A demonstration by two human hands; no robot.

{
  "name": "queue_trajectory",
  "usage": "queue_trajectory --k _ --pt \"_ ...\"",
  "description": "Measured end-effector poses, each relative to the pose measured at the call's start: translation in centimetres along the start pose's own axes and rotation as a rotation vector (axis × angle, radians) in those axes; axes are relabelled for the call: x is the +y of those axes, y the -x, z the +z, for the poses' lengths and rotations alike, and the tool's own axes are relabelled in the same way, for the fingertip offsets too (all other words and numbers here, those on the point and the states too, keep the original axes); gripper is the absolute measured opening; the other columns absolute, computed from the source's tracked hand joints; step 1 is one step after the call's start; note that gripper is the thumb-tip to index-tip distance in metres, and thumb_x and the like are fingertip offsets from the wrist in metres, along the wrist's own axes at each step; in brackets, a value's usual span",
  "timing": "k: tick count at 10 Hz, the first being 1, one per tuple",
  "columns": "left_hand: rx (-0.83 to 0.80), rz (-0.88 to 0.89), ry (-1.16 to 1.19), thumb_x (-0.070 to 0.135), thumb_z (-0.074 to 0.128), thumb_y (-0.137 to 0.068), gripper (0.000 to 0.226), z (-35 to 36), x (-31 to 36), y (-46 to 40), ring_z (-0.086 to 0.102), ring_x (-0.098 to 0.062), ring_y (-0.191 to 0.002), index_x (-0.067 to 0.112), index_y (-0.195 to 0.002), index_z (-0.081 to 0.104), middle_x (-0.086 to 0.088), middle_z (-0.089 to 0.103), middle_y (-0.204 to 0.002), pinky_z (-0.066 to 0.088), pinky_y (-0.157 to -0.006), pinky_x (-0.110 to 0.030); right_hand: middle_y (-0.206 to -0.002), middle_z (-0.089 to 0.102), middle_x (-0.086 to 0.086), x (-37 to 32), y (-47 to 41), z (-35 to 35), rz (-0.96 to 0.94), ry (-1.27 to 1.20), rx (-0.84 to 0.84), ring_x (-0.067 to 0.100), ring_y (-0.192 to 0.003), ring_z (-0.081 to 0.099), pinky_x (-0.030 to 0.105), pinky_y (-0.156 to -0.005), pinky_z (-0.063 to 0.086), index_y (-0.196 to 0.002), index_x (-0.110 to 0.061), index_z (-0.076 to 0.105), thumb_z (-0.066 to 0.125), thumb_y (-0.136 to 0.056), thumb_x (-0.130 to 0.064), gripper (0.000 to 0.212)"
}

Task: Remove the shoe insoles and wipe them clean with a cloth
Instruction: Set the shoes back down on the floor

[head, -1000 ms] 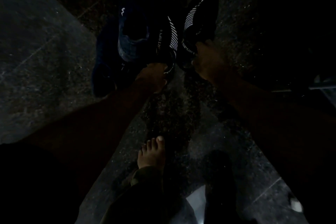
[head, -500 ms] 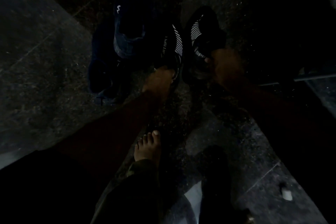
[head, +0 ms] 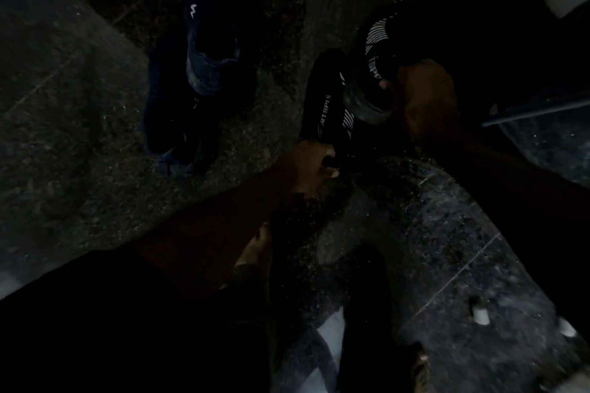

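The scene is very dark. Two black shoes with white stripes and lettering are in my hands above a speckled stone floor. My left hand [head: 314, 159] grips the heel end of the left black shoe [head: 325, 99], which points away from me. My right hand [head: 426, 96] holds the right black shoe [head: 373, 51] by its heel, tilted so its opening and sole edge face left. No insole or cloth can be made out.
A pair of dark blue shoes [head: 198, 80] lies on the floor to the left. My bare foot [head: 255, 249] is below the left forearm. A metal bar [head: 536, 112] runs at the right. Small pale bits [head: 480, 316] lie at lower right.
Both hands have carried the black shoes to the right and nearer. The right shoe has tipped over on its side; the left shoe sits lower beside it.
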State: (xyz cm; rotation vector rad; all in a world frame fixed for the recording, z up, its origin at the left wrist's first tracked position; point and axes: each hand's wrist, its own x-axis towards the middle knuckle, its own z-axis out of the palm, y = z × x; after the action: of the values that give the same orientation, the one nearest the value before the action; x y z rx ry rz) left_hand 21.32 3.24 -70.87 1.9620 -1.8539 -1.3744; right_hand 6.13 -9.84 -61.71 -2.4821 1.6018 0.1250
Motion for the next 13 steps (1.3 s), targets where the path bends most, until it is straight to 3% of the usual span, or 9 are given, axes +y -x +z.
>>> queue_trajectory --k 1,3,5,7,9,10,11,12,13 --pt "0.13 0.056 0.026 0.033 0.062 -0.093 0.038 -3.3 0.0 2.0 0.063 -0.017 -0.093 0.007 -0.12 0.062 -0.007 0.068 -0.11 0.03 -0.068 -0.015 -0.104 0.06 0.029 -2.5 -0.2 -1.0 -0.063 0.007 0.017 0.044 -0.099 0.056 0.044 -0.082 0.043 -0.099 0.005 0.061 0.048 -0.1 -0.029 0.037" --pt "0.48 -0.094 0.071 0.033 0.045 -0.094 0.038 -8.9 -3.6 4.9 0.06 -0.029 -0.107 0.008 -0.115 0.063 -0.013 0.065 -0.114 0.039 -0.086 -0.025 -0.109 0.061 0.021 -9.0 0.7 -0.9 -0.166 -0.081 -0.047 0.037 -0.103 0.058 0.038 -0.084 0.045 -0.106 -0.003 0.064 0.049 -0.097 -0.016 0.022" --pt "0.571 -0.162 -0.05 0.018 0.047 -0.096 0.047 -11.3 -6.3 7.3 0.049 -0.033 -0.122 0.006 -0.14 0.041 -0.018 0.049 -0.137 0.043 -0.098 -0.041 -0.122 0.057 0.021 -14.7 2.2 2.3 -0.255 -0.117 -0.168 0.035 -0.12 0.047 0.038 -0.095 0.039 -0.12 0.0 0.059 0.045 -0.101 -0.018 0.03" --pt "0.444 -0.027 -0.185 0.042 0.032 -0.089 0.06 -10.9 -5.9 9.0 0.055 -0.037 -0.112 0.003 -0.131 0.051 -0.022 0.054 -0.125 0.046 -0.091 -0.044 -0.113 0.058 0.018 -16.1 5.1 5.6 -0.238 -0.114 -0.234 0.034 -0.106 0.056 0.034 -0.079 0.044 -0.109 -0.003 0.063 0.046 -0.097 -0.01 0.022" --pt "0.185 -0.07 -0.259 0.056 0.027 -0.079 0.077 -8.2 -7.4 8.5 0.05 -0.036 -0.123 0.009 -0.137 0.048 -0.017 0.048 -0.136 0.044 -0.099 -0.05 -0.122 0.06 0.015 -15.0 6.4 8.3 -0.237 -0.274 -0.422 0.031 -0.113 0.055 0.036 -0.093 0.043 -0.122 -0.007 0.061 0.057 -0.093 -0.018 0.031" --pt "0.127 -0.059 -0.258 0.054 0.041 -0.083 0.074 -7.0 -7.5 8.6 0.048 -0.039 -0.128 0.01 -0.141 0.046 -0.019 0.046 -0.143 0.04 -0.105 -0.048 -0.117 0.061 0.018 -13.2 7.7 8.4 -0.272 -0.333 -0.28 0.037 -0.114 0.054 0.041 -0.095 0.046 -0.121 -0.003 0.061 0.072 -0.082 -0.031 0.049" --pt "0.051 -0.077 -0.349 0.043 0.055 -0.088 0.063 -5.8 -6.5 8.4 0.047 -0.034 -0.129 0.019 -0.144 0.04 -0.011 0.046 -0.143 0.044 -0.1 -0.044 -0.117 0.059 0.02 -10.4 8.6 8.6 -0.149 -0.269 -0.065 0.039 -0.113 0.055 0.045 -0.093 0.047 -0.119 -0.004 0.061 0.058 -0.086 -0.045 0.053" --pt "-0.006 -0.038 -0.448 0.039 0.059 -0.089 0.061 -5.2 -5.8 7.4 0.041 -0.032 -0.132 0.018 -0.143 0.04 -0.011 0.046 -0.142 0.042 -0.103 -0.042 -0.114 0.06 0.022 -8.6 9.3 9.0 -0.066 -0.171 -0.139 0.042 -0.106 0.057 0.046 -0.085 0.05 -0.116 -0.002 0.061 0.05 -0.084 -0.043 0.054" --pt "-0.043 -0.032 -0.573 0.034 0.06 -0.088 0.06 -3.2 -5.3 7.0 0.04 -0.032 -0.132 0.016 -0.142 0.04 -0.012 0.047 -0.14 0.04 -0.104 -0.046 -0.117 0.059 0.026 -8.1 9.5 9.5 -0.026 -0.148 -0.252 0.046 -0.108 0.055 0.05 -0.088 0.048 -0.119 0.003 0.058 0.069 -0.078 -0.026 0.051"
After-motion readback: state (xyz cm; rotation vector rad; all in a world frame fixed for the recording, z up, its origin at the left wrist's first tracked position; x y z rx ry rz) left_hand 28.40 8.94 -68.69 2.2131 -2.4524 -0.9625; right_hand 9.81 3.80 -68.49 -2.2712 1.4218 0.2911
